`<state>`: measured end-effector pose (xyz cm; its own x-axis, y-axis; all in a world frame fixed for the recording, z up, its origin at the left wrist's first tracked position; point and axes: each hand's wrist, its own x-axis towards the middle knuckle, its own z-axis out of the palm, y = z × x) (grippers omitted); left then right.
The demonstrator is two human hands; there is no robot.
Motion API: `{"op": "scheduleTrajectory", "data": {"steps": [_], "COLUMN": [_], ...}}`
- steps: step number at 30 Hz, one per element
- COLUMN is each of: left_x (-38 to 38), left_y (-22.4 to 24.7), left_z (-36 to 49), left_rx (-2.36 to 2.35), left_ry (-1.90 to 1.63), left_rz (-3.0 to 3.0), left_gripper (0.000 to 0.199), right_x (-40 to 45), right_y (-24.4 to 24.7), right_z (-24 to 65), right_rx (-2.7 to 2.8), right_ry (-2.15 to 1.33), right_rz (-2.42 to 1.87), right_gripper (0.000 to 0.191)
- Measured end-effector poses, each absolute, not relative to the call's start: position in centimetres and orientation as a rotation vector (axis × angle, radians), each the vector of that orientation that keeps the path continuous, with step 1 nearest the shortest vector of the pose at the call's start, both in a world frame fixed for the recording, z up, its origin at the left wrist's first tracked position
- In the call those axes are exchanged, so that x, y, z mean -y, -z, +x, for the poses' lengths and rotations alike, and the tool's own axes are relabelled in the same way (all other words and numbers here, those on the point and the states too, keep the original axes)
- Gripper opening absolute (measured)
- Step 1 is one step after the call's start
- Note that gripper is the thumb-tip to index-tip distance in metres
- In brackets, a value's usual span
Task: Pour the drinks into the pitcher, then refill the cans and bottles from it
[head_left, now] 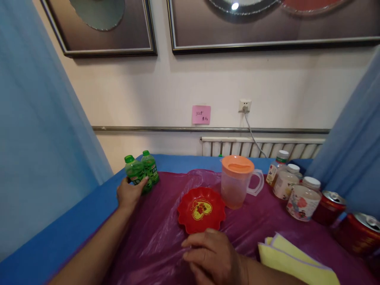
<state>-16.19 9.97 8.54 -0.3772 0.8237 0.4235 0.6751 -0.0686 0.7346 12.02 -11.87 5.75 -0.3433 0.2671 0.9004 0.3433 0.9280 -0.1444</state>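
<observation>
Two green bottles with green caps stand at the back left of the table. My left hand (130, 192) is wrapped round the nearer green bottle (135, 171); the other green bottle (150, 168) is just behind and to its right. A red scalloped dish (202, 209) with a yellow pattern lies in the middle. My right hand (209, 253) is in front of the dish's near edge, fingers bent and pointing left; whether it touches the dish or holds anything cannot be made out. Right of the dish stands a clear pitcher (234, 190) with an orange lid.
Purple plastic sheeting (154, 237) covers much of the blue table (71, 225). A folded yellow cloth (293, 261) lies at the front right. Beyond it stand a small bottle (274, 172), two jars (304, 201) and red cans (329, 209). Blue curtains (38, 118) hang at both sides.
</observation>
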Motion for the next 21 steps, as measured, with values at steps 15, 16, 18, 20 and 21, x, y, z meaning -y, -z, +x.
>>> {"op": "scheduleTrajectory", "data": {"steps": [15, 16, 18, 20, 21], "left_x": [-1.2, -1.2, -1.2, -1.1, -1.2], "left_y": [-6.4, -5.8, -4.8, -3.8, -3.4], "left_z": [-2.0, -1.9, -1.9, -1.9, -2.0], "left_rx": [-1.537, -1.548, -1.554, -1.544, -1.545], "left_ry": [-1.211, -1.219, -1.225, -1.211, -1.209], "left_rz": [1.937, 1.95, 1.983, 2.023, 2.041], "left_gripper": [0.06, 0.059, 0.056, 0.053, 0.054], "right_x": [5.0, 4.4, 3.4, 2.7, 2.5], "right_y": [-3.7, -3.0, -2.1, -1.7, -1.5], "right_z": [28.3, 28.6, 28.8, 28.9, 28.9], "right_rx": [0.629, 0.642, 0.668, 0.684, 0.688], "right_ry": [-0.23, -0.244, -0.27, -0.274, -0.267], "right_rz": [-1.341, -1.346, -1.355, -1.353, -1.35], "right_gripper": [0.062, 0.063, 0.064, 0.066, 0.066]}}
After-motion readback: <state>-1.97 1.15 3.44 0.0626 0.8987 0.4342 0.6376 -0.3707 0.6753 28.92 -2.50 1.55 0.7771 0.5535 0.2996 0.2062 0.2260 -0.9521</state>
